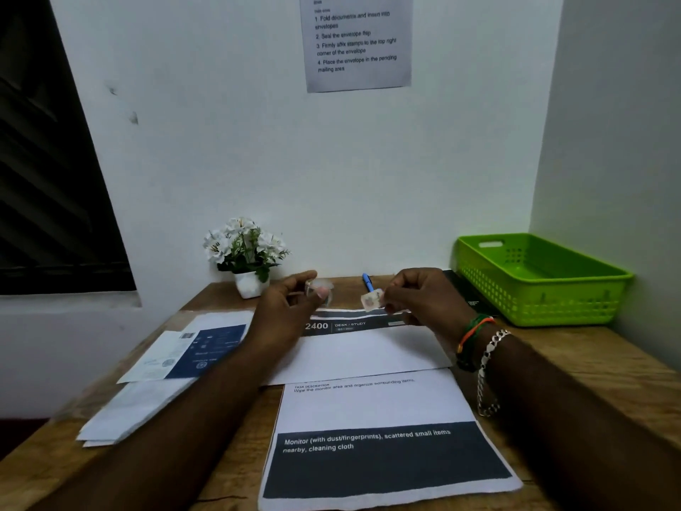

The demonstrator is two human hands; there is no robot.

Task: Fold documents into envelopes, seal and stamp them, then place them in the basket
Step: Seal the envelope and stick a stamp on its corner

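Note:
My right hand (pixel 423 293) pinches a small pale stamp (pixel 370 300) above the desk. My left hand (pixel 291 300) pinches a small clear, rounded item (pixel 320 289) that is too blurred to name; the two hands are a short gap apart. Below them lies a white envelope (pixel 368 357) across a printed document with a dark header (pixel 353 324). A second printed document (pixel 383 448) with a dark band lies nearer to me. The green plastic basket (pixel 545 285) stands at the back right, with nothing showing inside it.
A stack of envelopes and a blue-printed sheet (pixel 177 366) lies on the left of the wooden desk (pixel 597 366). A white flower pot (pixel 250 284) and a blue pen (pixel 367 282) sit by the back wall. An instruction sheet (pixel 357 42) hangs on the wall.

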